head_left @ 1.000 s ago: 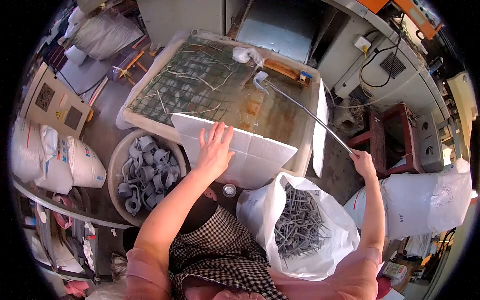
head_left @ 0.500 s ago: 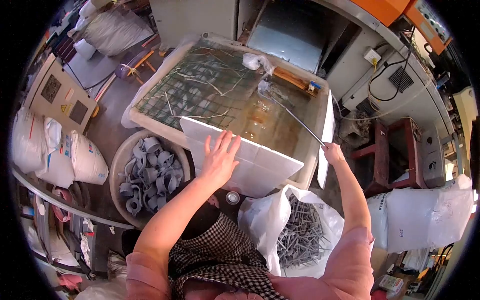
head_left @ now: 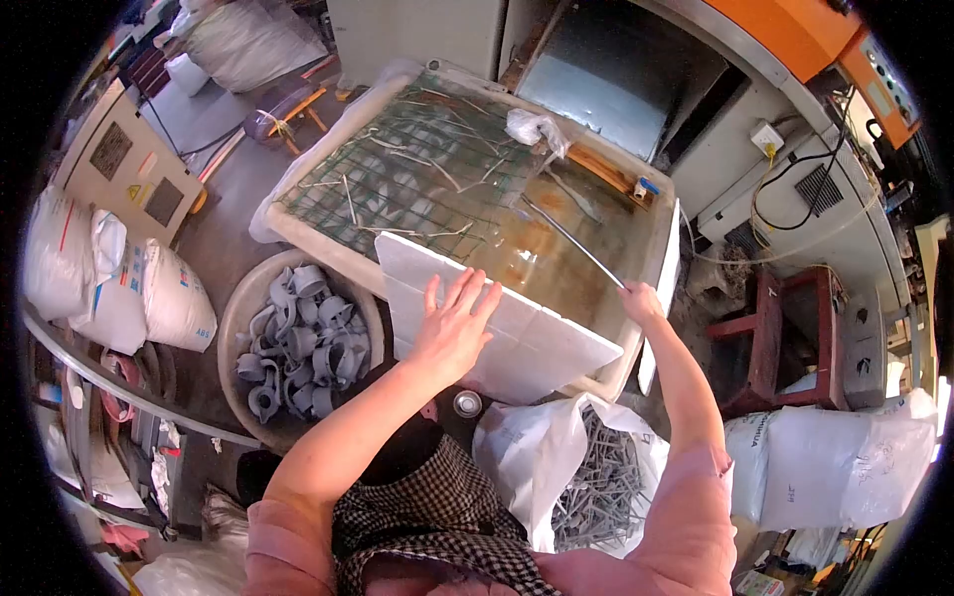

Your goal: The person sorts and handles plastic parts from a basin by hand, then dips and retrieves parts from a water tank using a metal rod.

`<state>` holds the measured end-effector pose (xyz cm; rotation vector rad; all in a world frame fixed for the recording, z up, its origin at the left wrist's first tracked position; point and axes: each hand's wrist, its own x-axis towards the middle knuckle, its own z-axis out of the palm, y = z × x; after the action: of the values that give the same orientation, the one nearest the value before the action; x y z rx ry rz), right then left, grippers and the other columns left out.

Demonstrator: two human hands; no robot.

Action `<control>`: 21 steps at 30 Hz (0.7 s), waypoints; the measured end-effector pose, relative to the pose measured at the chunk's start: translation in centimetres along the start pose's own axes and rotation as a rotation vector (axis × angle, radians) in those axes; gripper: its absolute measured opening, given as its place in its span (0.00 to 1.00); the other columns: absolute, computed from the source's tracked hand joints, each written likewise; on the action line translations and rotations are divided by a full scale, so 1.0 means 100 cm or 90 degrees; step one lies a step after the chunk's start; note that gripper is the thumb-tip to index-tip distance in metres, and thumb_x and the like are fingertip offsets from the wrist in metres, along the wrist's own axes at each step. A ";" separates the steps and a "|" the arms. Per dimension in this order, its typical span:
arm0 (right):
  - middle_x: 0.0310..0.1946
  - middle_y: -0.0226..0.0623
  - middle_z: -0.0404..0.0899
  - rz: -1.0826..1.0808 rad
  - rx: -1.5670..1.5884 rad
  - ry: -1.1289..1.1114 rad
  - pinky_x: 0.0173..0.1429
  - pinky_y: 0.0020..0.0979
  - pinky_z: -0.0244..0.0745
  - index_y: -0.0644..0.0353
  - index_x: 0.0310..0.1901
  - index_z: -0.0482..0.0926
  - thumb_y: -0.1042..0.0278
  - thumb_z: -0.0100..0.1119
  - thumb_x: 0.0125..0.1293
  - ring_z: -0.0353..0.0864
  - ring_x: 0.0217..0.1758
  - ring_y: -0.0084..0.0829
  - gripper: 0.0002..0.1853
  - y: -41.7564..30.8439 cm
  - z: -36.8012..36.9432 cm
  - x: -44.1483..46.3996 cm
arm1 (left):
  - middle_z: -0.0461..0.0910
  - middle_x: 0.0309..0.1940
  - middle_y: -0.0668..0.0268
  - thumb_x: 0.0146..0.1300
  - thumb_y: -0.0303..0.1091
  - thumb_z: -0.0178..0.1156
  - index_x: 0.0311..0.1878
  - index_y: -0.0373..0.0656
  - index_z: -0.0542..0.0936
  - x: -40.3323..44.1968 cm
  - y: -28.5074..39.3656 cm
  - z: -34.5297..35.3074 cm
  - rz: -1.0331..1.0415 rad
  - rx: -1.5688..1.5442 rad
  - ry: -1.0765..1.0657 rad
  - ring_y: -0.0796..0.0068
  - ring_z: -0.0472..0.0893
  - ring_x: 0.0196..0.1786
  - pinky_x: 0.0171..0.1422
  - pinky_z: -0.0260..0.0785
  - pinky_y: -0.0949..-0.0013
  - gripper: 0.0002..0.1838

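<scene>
Fisheye curvature, black corners, bright glare on the water [head_left: 542, 262].

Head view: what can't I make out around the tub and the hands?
All in the head view:
Far end of the metal rod: lost in the cloudy water.
Rod's near end: covered by the right hand.
Pale shapes: blurred by green mesh and water.
Tub's near wall: partly hidden by the white board.
Orange machine: cut off by the top edge.

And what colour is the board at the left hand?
White; the board shows best in the head view.
</scene>
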<state>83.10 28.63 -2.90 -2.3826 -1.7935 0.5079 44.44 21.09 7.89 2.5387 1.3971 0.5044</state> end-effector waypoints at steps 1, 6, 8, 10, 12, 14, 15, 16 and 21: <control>0.39 0.52 0.79 -0.032 0.028 0.011 0.48 0.42 0.73 0.50 0.48 0.80 0.57 0.54 0.61 0.79 0.44 0.48 0.16 0.008 0.003 -0.004 | 0.59 0.64 0.54 0.48 0.31 0.66 0.64 0.44 0.62 -0.001 -0.001 -0.001 -0.004 0.000 0.002 0.59 0.57 0.69 0.69 0.42 0.43 0.38; 0.39 0.52 0.80 0.053 0.056 -0.027 0.52 0.36 0.72 0.55 0.48 0.79 0.58 0.57 0.60 0.80 0.47 0.45 0.17 0.044 -0.029 -0.059 | 0.58 0.64 0.54 0.49 0.31 0.66 0.64 0.43 0.62 -0.009 0.001 -0.003 -0.002 -0.012 -0.005 0.58 0.56 0.70 0.69 0.42 0.42 0.37; 0.40 0.53 0.80 0.040 0.048 -0.019 0.51 0.35 0.72 0.55 0.49 0.79 0.60 0.57 0.61 0.80 0.47 0.45 0.16 0.054 -0.026 -0.064 | 0.58 0.64 0.54 0.49 0.30 0.66 0.64 0.43 0.62 -0.011 0.003 0.000 -0.003 -0.013 0.004 0.58 0.56 0.70 0.69 0.42 0.42 0.37; 0.41 0.54 0.79 0.024 0.050 -0.017 0.52 0.36 0.72 0.55 0.50 0.79 0.60 0.56 0.61 0.79 0.47 0.46 0.17 0.055 -0.015 -0.060 | 0.58 0.65 0.54 0.49 0.30 0.65 0.64 0.43 0.62 -0.012 0.005 0.001 0.001 -0.012 0.014 0.58 0.55 0.70 0.69 0.41 0.42 0.37; 0.40 0.57 0.78 -0.023 0.066 -0.006 0.53 0.38 0.71 0.57 0.50 0.78 0.59 0.56 0.61 0.78 0.49 0.48 0.18 0.045 -0.005 -0.049 | 0.57 0.65 0.54 0.49 0.30 0.65 0.64 0.43 0.62 -0.011 0.005 0.000 -0.006 -0.013 0.013 0.59 0.55 0.70 0.69 0.41 0.42 0.37; 0.40 0.57 0.78 -0.034 0.061 -0.001 0.52 0.38 0.72 0.57 0.50 0.78 0.59 0.56 0.61 0.78 0.48 0.48 0.18 0.045 0.010 -0.030 | 0.57 0.65 0.54 0.49 0.30 0.65 0.64 0.44 0.62 -0.011 0.003 -0.002 -0.004 -0.012 0.007 0.59 0.55 0.70 0.69 0.41 0.42 0.37; 0.40 0.57 0.78 -0.046 0.056 0.003 0.51 0.38 0.72 0.57 0.50 0.78 0.59 0.56 0.61 0.79 0.47 0.48 0.17 0.045 0.017 -0.019 | 0.57 0.65 0.55 0.49 0.30 0.65 0.65 0.44 0.62 -0.011 0.002 -0.003 -0.002 -0.012 0.002 0.59 0.55 0.70 0.69 0.41 0.42 0.37; 0.39 0.56 0.78 -0.035 0.071 0.005 0.51 0.39 0.72 0.56 0.50 0.78 0.59 0.56 0.61 0.79 0.46 0.49 0.17 0.036 0.019 -0.014 | 0.57 0.65 0.55 0.49 0.30 0.65 0.65 0.44 0.62 -0.012 0.000 -0.003 -0.006 -0.008 0.005 0.59 0.55 0.70 0.69 0.41 0.42 0.37; 0.37 0.54 0.79 -0.013 0.095 -0.013 0.48 0.39 0.72 0.54 0.49 0.79 0.58 0.56 0.61 0.79 0.44 0.48 0.16 0.007 0.034 0.011 | 0.58 0.65 0.56 0.52 0.31 0.63 0.65 0.45 0.62 -0.010 -0.004 0.000 -0.004 0.000 0.000 0.62 0.55 0.70 0.69 0.41 0.41 0.35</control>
<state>82.86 29.13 -6.55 -2.2651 -1.7208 0.6429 43.66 20.46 7.53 2.5336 1.4053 0.5027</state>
